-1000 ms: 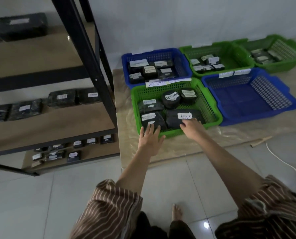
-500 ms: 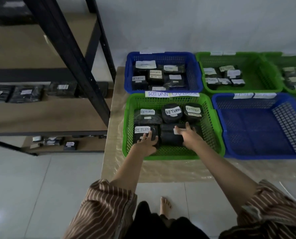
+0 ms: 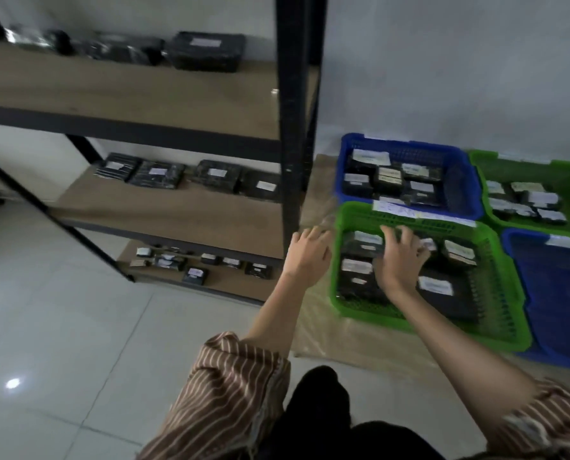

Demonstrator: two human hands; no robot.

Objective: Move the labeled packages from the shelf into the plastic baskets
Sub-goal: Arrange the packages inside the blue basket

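Both hands out in front, blurred w/ motion. Left hand (image 3: pixel 308 252) hangs in the air betw. the black metal shelf post (image 3: pixel 290 127) and the near green plastic basket (image 3: pixel 426 327), fingers spread wide, holding nothing, not touching either. Right hand (image 3: pixel 399 260) is over that green basket, fingers spread loosely above the black wrapped packages w/ white labels (image 3: pixel 356 265) inside; can't tell if fingertips touch a pkg, nothing gripped.

More black labeled pkgs lie in the basket's right half. Behind it, touching, a blue plastic basket (image 3: pixel 406 151) also holds several labeled pkgs. Right of that, a second green basket (image 3: pixel 509 161) w/ more. A second blue basket (image 3: pixel 542 293) sits just right of the near green one; contents hard to make out.

On the wood-and-black-metal shelf unit (image 3: pixel 127 91): a row of black labeled pkgs on the middle board (image 3: pixel 190 174), a few on the top board, small ones on the bottom. Baskets rest on a tan sheet on the pale tile floor (image 3: pixel 61 327). Brown striped sleeves (image 3: pixel 230 376) on both arms.
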